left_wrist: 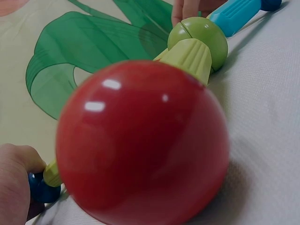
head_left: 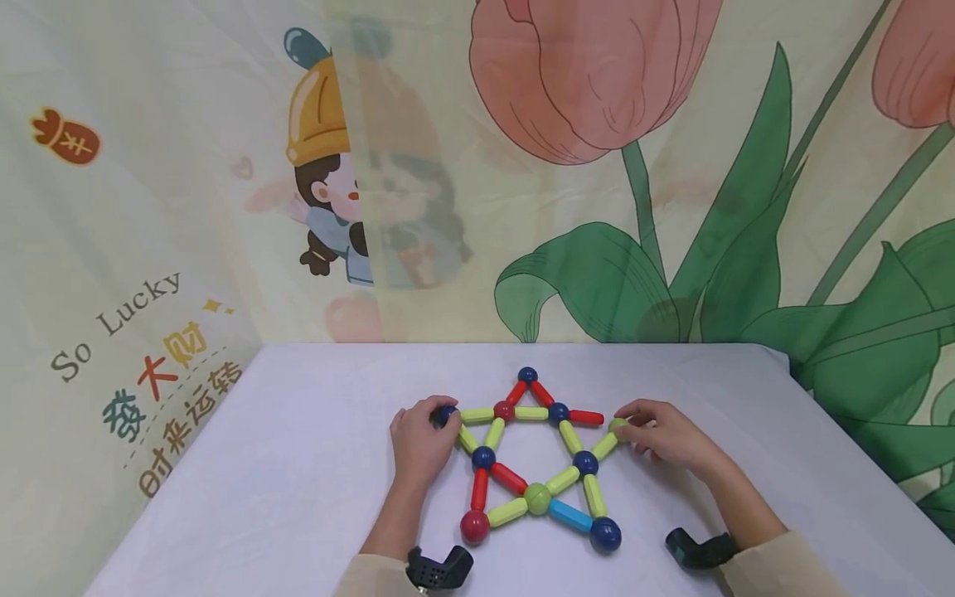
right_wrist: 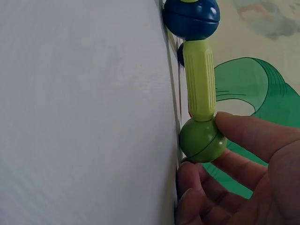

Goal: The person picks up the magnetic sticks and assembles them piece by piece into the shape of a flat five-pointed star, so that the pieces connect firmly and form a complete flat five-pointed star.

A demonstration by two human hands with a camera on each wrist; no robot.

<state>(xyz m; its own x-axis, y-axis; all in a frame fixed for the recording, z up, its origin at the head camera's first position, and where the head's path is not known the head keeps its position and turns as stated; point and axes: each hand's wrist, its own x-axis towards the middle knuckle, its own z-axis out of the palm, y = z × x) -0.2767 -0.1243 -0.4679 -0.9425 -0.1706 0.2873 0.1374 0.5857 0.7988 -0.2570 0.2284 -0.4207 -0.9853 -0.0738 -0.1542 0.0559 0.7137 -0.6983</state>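
Behind star toy (head_left: 534, 452), "So Lucky" backdrop (head_left: 112, 319), hands (head_left: 418, 439) on tips

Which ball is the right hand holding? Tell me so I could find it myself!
Look at the white table and find the star made of colourful sticks and balls. Go to the star's point on the right, where the right hand pinches it. There sits a small green ball on a yellow-green stick; the other four tips are red or dark blue.

Blue ball (head_left: 445, 414) (star's left tip) mostly hidden.
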